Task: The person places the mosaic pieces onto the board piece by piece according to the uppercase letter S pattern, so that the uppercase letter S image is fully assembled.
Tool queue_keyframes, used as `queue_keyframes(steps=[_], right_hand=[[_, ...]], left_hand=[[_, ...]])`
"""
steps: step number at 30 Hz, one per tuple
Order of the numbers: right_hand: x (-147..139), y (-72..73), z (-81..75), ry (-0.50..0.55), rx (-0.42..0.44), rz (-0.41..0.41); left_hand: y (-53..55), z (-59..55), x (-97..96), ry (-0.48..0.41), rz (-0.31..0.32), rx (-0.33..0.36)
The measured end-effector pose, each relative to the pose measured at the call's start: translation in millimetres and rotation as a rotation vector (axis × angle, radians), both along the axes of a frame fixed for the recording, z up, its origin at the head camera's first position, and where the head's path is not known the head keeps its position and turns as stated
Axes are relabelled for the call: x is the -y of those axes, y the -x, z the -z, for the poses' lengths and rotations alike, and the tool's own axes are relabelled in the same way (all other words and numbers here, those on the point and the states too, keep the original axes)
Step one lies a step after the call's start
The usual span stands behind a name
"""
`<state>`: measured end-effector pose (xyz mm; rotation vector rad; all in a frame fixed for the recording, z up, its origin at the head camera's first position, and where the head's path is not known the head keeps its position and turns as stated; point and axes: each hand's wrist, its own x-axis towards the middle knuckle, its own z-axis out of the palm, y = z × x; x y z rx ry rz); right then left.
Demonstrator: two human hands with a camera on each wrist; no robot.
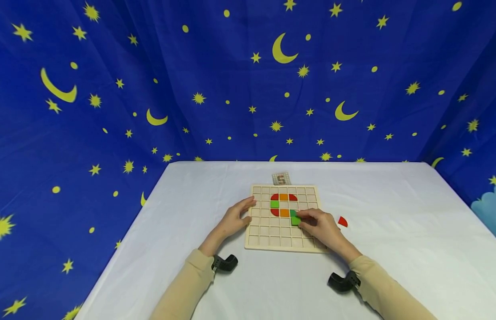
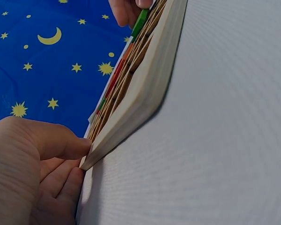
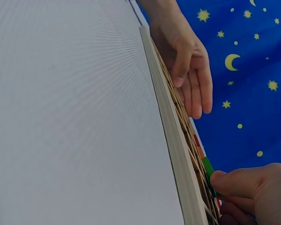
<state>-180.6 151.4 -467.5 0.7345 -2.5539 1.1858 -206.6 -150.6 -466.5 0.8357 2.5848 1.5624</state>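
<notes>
A wooden grid board [image 1: 264,242] lies on the table, with red quarter-round, orange and green tiles set in its cells. My right hand [image 1: 322,224] pinches a bright green square tile [image 1: 296,221] between thumb and fingers, over the board's middle right. In the right wrist view this green tile [image 3: 207,168] is tilted above the grid. Just behind it in the head view is a darker green piece [image 1: 294,213], partly covered by my fingers. My left hand [image 1: 233,218] rests against the board's left edge with its fingers extended, the thumb [image 2: 77,146] touching the rim.
Right of the board, a loose red quarter-round tile [image 1: 342,221] lies on the white tablecloth [image 1: 392,200]. A small pattern card [image 1: 281,178] with an S-like figure lies just behind the board. A blue star-and-moon curtain [image 1: 232,80] hangs beyond the table.
</notes>
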Motion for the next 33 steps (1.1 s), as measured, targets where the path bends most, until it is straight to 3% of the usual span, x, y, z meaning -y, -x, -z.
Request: queue_keyframes(steps=[4, 9, 24, 29, 33], right_hand=[[-1.3, 0.0, 1.4, -0.031, -0.035, -0.011], [-1.1, 0.3, 1.1, -0.048, -0.060, -0.025], [-2.6, 0.3, -0.7, -0.074, -0.071, -0.019], [-2.6, 2.0, -9.2, 0.051, 0.037, -0.035], [-0.3, 4.1, -29.0, 0.176, 0.167, -0.017]], left_hand=[[-0.4, 0.5, -0.8, -0.015, -0.006, 0.024], [-0.5, 0.5, -0.5, -0.023, 0.003, 0.007], [0.5, 0.4, -1.8, -0.020, 0.002, 0.003], [-0.1, -0.2, -2.0, -0.021, 0.006, 0.006], [-0.8, -0.3, -1.7, -0.015, -0.010, 0.013]])
